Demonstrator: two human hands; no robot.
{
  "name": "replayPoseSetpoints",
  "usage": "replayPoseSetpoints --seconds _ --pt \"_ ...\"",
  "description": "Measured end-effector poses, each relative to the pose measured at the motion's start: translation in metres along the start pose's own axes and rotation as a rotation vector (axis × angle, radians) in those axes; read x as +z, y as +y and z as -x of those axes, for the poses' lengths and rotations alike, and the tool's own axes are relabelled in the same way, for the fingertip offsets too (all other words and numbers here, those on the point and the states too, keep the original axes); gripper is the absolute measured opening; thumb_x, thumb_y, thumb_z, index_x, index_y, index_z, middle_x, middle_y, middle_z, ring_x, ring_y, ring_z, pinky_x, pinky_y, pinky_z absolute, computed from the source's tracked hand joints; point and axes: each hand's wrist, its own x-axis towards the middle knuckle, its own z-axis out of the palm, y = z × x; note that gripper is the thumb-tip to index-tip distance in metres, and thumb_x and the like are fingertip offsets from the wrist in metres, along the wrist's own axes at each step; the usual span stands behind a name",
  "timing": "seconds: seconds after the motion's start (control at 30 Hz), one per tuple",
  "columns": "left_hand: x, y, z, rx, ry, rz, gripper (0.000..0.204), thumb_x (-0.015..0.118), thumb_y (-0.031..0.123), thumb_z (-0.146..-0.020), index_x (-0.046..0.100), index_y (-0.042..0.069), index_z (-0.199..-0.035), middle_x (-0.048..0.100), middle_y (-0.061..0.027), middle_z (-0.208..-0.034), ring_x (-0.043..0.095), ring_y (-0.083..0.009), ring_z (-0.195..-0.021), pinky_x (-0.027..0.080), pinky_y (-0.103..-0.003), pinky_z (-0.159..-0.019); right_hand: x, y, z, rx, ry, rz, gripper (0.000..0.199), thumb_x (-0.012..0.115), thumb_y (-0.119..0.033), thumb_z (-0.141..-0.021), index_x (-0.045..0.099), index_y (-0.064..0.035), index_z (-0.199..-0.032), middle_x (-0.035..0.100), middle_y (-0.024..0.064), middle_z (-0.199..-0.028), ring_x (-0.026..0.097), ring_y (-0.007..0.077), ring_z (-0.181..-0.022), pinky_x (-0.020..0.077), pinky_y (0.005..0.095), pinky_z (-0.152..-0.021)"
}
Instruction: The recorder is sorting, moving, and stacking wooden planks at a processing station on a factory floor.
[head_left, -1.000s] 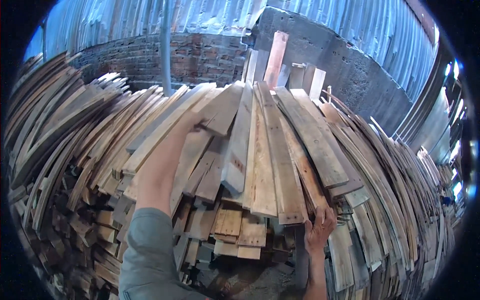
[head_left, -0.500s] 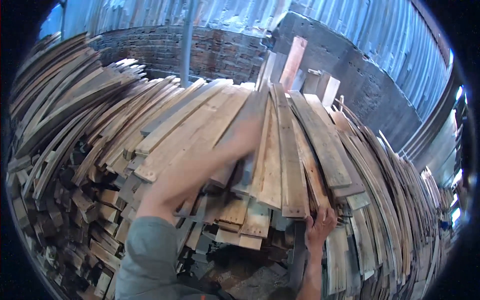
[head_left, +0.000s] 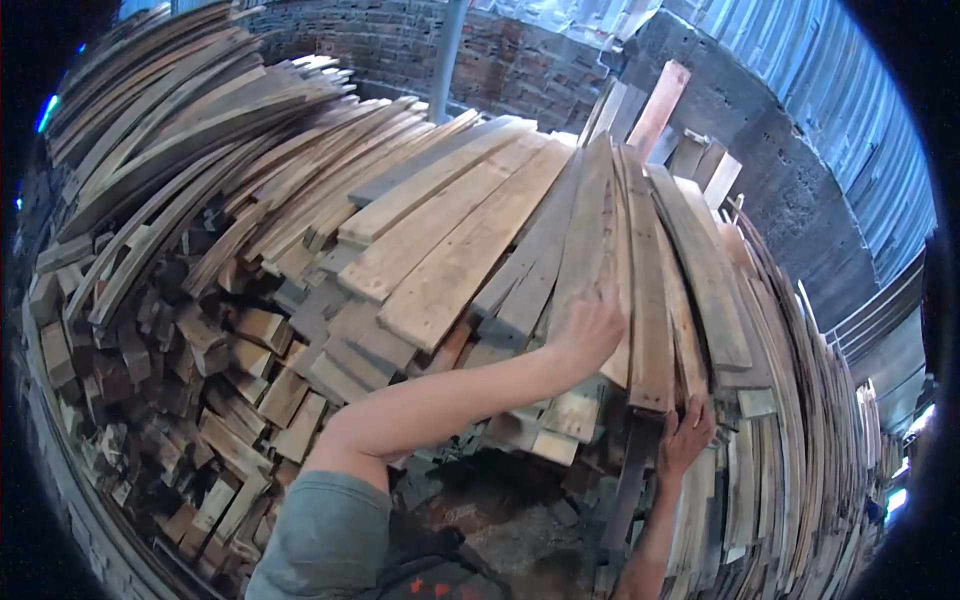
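Observation:
My left hand (head_left: 597,325) is over a weathered grey-brown plank (head_left: 582,240) that lies lengthwise on the pile, its far end pointing up and away. The fingers are smeared by motion, so their grip does not show. To the right, my right hand (head_left: 687,435) is at the near end of a narrow light-brown plank (head_left: 689,350), with its fingers bent against that end. Between the hands lies another long plank (head_left: 648,300) with a dark, squared near end. Broad pale planks (head_left: 470,255) rest side by side left of my left hand.
Stacked boards fan out on both sides, with short timber blocks (head_left: 285,395) piled at lower left. A reddish board (head_left: 660,108) leans against the grey concrete wall (head_left: 770,150). A metal pole (head_left: 447,60) stands before the brick wall (head_left: 370,50). Dark debris lies below.
My left hand has come back toward me from the far part of the planks. My right hand stays at the near plank end. The view has shifted, moving the scene rightward.

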Motion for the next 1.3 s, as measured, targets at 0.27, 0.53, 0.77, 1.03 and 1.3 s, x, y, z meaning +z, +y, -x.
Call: replayPoseSetpoints --seconds 0.27,0.53,0.77,1.03,1.3 --pt "-0.040 -0.024 0.039 0.002 -0.031 0.383 0.063 0.075 0.041 -0.079 0.054 0.000 -0.122 0.050 -0.0214 -0.130 0.058 -0.0380 -0.107 0.049 -0.048 -0.089 0.012 0.025 0.007 -0.004 -0.009 0.085 0.054 0.047 -0.042 -0.102 0.047 -0.0070 -0.144 0.048 0.0221 -0.141 0.042 0.0402 -0.129 0.0307 0.0521 -0.108" --pt "-0.089 -0.117 0.114 -0.071 -0.104 0.173 0.076 0.073 0.054 -0.076 0.050 0.009 -0.134 0.050 -0.0188 -0.128 0.045 -0.0385 -0.121 0.034 -0.056 -0.102 -0.010 0.004 0.003 0.040 -0.040 0.082 0.051 0.049 -0.039 -0.102 0.049 -0.0064 -0.141 0.049 0.0224 -0.139 0.044 0.0413 -0.127 0.0326 0.0506 -0.106" --pt "-0.088 -0.180 0.166 -0.383 -0.242 -0.045 0.091 0.078 0.061 -0.065 0.049 0.011 -0.136 0.051 -0.0210 -0.132 0.050 -0.0406 -0.118 0.036 -0.054 -0.102 -0.006 -0.001 0.001 0.038 -0.046 0.068 0.051 0.048 -0.037 -0.103 0.047 -0.0062 -0.143 0.048 0.0212 -0.140 0.041 0.0386 -0.130 0.0270 0.0514 -0.110" --pt "-0.113 -0.181 0.109 -0.283 -0.055 0.017 0.068 0.074 0.049 -0.074 0.054 0.005 -0.123 0.062 -0.0189 -0.111 0.055 -0.0404 -0.111 0.049 -0.052 -0.087 -0.001 0.011 0.004 0.027 -0.002 0.111 0.050 0.049 -0.038 -0.102 0.048 -0.0089 -0.143 0.049 0.0165 -0.141 0.042 0.0347 -0.131 0.0305 0.0471 -0.108" --pt "-0.073 -0.164 0.158 -0.041 -0.143 -0.279 0.059 0.075 0.047 -0.076 0.056 0.008 -0.117 0.057 -0.0159 -0.104 0.057 -0.0377 -0.103 0.050 -0.047 -0.086 -0.002 0.001 0.002 0.026 0.043 0.066 0.048 0.051 -0.037 -0.101 0.051 -0.0101 -0.141 0.052 0.0159 -0.139 0.044 0.0344 -0.130 0.0324 0.0470 -0.107"
